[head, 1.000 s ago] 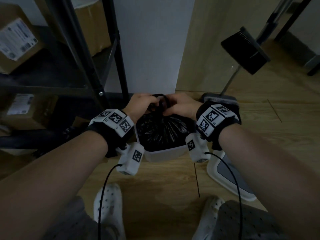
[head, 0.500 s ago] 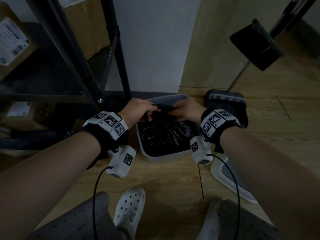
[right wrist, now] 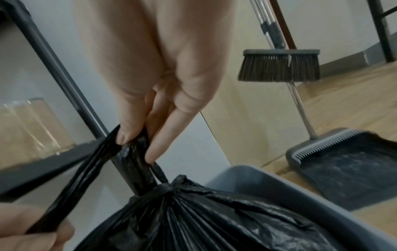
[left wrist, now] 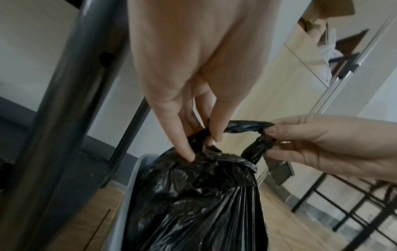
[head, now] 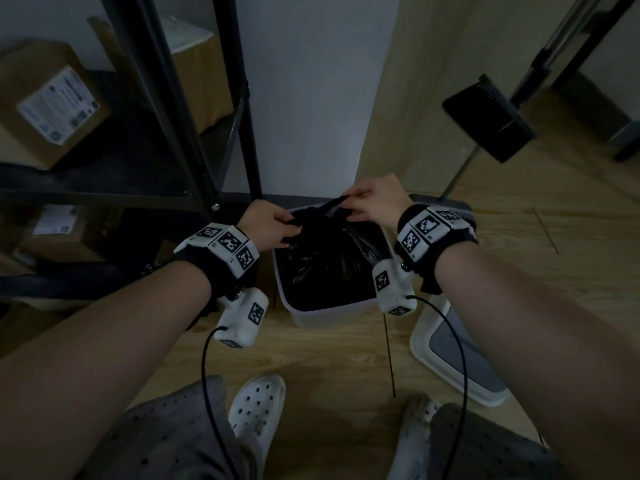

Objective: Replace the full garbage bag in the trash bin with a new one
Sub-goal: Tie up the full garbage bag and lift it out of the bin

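Head view: both hands' fingers [head: 356,199] pinch garbage bag [head: 332,258] ties; shelf post [head: 249,133], dustpan [head: 460,362] flank bin [head: 329,315].

Broom [right wrist: 279,68] and dustpan [right wrist: 348,168] on wood floor — cardboard boxes [head: 52,105] on black shelving [head: 145,109].

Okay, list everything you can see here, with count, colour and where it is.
garbage bag: one, black, neck gathered, sitting in the bin
trash bin: one, light grey, on the floor by the wall
bin lid: one, white and grey, on the floor right of the bin
broom: one, grey, against the wall at right
dustpan: one, dark grey, beyond the bin
shelf rack: one, black, at left
cardboard boxes: several, brown, on the rack
shoes: two, white
left hand: grips a bag handle
right hand: pinches the other handle
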Motion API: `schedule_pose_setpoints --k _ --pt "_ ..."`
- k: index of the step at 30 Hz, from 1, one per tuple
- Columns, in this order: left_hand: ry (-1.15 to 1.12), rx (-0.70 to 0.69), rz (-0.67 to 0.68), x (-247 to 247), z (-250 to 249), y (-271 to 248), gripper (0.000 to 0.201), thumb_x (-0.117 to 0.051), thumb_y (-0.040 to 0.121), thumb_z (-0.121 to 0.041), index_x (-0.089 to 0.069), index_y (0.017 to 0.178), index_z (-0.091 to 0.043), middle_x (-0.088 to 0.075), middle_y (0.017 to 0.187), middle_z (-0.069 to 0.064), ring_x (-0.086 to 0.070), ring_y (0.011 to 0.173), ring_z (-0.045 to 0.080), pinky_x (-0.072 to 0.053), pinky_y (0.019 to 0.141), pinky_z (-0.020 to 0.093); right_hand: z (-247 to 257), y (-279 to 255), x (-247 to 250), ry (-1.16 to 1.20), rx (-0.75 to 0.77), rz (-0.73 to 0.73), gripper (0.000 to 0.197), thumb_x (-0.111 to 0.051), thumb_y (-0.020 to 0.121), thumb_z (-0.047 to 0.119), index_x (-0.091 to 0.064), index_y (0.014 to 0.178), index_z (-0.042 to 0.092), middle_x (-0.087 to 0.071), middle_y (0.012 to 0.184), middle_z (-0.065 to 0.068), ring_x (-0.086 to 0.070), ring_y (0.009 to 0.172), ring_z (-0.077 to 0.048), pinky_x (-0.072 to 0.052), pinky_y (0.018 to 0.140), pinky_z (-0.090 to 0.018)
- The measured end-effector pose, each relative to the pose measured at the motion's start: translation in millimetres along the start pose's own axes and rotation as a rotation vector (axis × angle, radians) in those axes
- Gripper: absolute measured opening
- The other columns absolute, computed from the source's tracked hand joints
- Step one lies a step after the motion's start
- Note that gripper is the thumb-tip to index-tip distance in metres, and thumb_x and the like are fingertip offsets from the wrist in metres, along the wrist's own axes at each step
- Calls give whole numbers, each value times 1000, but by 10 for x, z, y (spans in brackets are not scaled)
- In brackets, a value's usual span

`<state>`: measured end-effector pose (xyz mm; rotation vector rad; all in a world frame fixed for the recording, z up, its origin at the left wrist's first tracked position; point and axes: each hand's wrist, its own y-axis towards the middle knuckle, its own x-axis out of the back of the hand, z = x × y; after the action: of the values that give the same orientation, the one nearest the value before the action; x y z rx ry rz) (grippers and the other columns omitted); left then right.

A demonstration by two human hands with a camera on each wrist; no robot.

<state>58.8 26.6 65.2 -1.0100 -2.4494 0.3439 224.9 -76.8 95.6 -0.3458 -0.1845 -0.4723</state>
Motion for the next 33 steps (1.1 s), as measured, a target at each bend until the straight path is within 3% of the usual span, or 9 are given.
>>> schedule_pose_setpoints --k 6,11,13,16,20,24,27,29,33 --pt "-80 -9 -22 100 -286 -122 23 -67 81 0 -64 102 9 -61 79 9 -61 72 16 -58 53 19 364 -158 99 -14 87 -85 25 -62 85 -4 -62 108 -13 -63 95 -19 -66 64 -11 -56 56 -13" --pt "-59 -63 -65 144 -701 -237 16 -67 82 0 -58 69 -4 -56 70 9 -61 52 14 -56 48 20 803 -267 374 -64 145 -85 24 -63 85 -4 -62 108 -11 -65 85 -16 -67 55 -5 -59 62 -19" --pt "-23 -81 -43 137 -931 -299 5 -63 84 3 -60 81 1 -55 71 8 -62 49 12 -56 51 20 980 -339 538 -114 173 -104 23 -63 85 -3 -63 107 -10 -66 85 -16 -68 58 -7 -60 66 -22" --pt "120 -144 -69 78 -1280 -351 20 -62 83 3 -60 103 0 -57 74 5 -60 56 12 -56 61 23 1213 -453 786 -169 215 -136 21 -63 85 -2 -64 106 -7 -65 78 -9 -68 53 -4 -58 59 -17" --pt "85 -193 -89 -101 -1708 -406 21 -56 86 9 -59 105 0 -59 85 16 -56 28 7 -53 39 21 1441 -574 1134 -229 227 -203 14 -63 86 -1 -66 100 -3 -66 79 -11 -68 52 -6 -59 58 -21" --pt "136 -322 -60 -277 -2022 -361 9 -58 85 4 -63 92 2 -65 86 16 -64 61 17 -60 68 29 1531 -656 1493 -219 203 -273 6 -60 88 -1 -62 94 -1 -64 74 -11 -66 46 -7 -57 51 -19" --pt "55 -346 -25 -434 -2244 -263 19 -59 86 3 -56 71 -9 -62 81 13 -63 54 11 -57 58 21 1557 -698 1773 -230 219 -329 10 -61 88 1 -61 78 4 -63 72 -9 -66 45 -5 -56 50 -16" --pt "-27 -351 -2 -533 -2371 -223 21 -64 83 3 -55 69 -8 -59 73 11 -62 48 10 -56 50 17 1559 -711 1937 -244 226 -350 3 -63 87 3 -63 89 0 -64 76 -9 -67 49 -4 -59 58 -19" --pt "-32 -391 -7 -808 -2485 -25 20 -71 78 3 -55 70 -7 -63 72 12 -65 48 10 -59 56 24 1402 -628 2260 -270 229 -416 21 -67 84 4 -64 104 0 -65 78 -7 -67 53 -3 -60 66 -22"
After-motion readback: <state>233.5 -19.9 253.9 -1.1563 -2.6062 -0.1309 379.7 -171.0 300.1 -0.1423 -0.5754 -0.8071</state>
